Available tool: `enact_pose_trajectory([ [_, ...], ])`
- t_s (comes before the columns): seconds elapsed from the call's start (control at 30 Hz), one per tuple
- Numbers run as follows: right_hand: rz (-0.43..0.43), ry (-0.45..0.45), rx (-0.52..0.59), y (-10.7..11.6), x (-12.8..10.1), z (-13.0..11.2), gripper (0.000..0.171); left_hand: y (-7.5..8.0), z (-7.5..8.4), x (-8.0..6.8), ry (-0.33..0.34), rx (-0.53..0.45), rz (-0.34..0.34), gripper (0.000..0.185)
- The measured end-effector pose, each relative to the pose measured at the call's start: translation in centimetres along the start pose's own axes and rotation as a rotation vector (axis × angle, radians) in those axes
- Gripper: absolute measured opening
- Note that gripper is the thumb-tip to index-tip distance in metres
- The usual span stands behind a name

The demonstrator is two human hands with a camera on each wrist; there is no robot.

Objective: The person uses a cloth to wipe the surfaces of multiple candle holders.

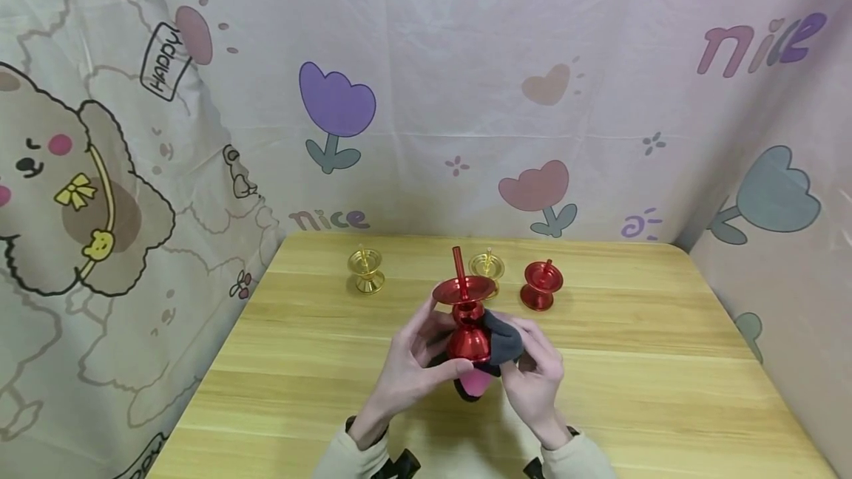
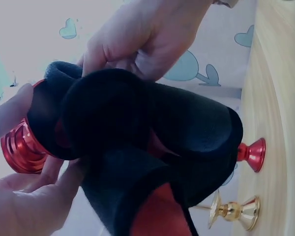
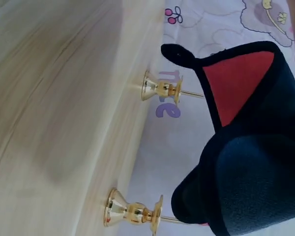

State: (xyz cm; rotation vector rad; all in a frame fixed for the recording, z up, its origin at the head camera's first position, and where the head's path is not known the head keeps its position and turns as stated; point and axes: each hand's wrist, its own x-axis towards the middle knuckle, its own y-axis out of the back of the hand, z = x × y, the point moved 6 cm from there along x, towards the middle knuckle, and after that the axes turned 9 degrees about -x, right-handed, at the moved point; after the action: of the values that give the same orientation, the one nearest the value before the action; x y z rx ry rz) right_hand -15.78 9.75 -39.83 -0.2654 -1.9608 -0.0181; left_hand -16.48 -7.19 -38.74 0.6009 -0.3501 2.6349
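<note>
Above the table's middle, my left hand (image 1: 414,361) grips a shiny red metal candle holder (image 1: 470,343) with a wide dish and a tall rod on top, tilted slightly. My right hand (image 1: 538,379) pinches a dark grey cloth (image 1: 506,340) with a pink-red reverse side and presses it against the holder's right side. In the left wrist view, the bunched cloth (image 2: 194,118) hides most of the candle holder (image 2: 24,147). Folds of the cloth (image 3: 260,182) fill the right part of the right wrist view, where the right hand's fingers are hidden.
Behind the hands, two gold candle holders stand on the wooden table (image 1: 279,361): one at left (image 1: 367,272), the other (image 1: 488,265) partly behind the held one. A smaller red candle holder (image 1: 541,285) stands right of them. A patterned curtain (image 1: 426,94) hangs behind.
</note>
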Motion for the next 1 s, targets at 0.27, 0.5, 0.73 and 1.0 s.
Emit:
enact_pose_trajectory([
  [0.27, 0.013, 0.239, -0.180, -0.2, 1.0, -1.6, 0.014, -0.2, -0.6, 0.2, 0.120, 0.064, 0.081, 0.087],
  [0.5, -0.016, 0.125, -0.058, -0.3, 0.4, -0.7, 0.015, 0.1, -0.4, 0.2, 0.035, -0.007, 0.055, 0.084],
  [0.73, -0.018, 0.013, -0.002, 0.0, -0.1, 0.3, 0.018, -0.1, -0.6, 0.0, 0.102, -0.015, 0.028, 0.088],
  [1.0, 0.007, 0.268, -0.167, -0.2, 0.9, -1.8, 0.016, -0.1, -0.5, 0.1, 0.078, 0.094, 0.083, 0.085],
])
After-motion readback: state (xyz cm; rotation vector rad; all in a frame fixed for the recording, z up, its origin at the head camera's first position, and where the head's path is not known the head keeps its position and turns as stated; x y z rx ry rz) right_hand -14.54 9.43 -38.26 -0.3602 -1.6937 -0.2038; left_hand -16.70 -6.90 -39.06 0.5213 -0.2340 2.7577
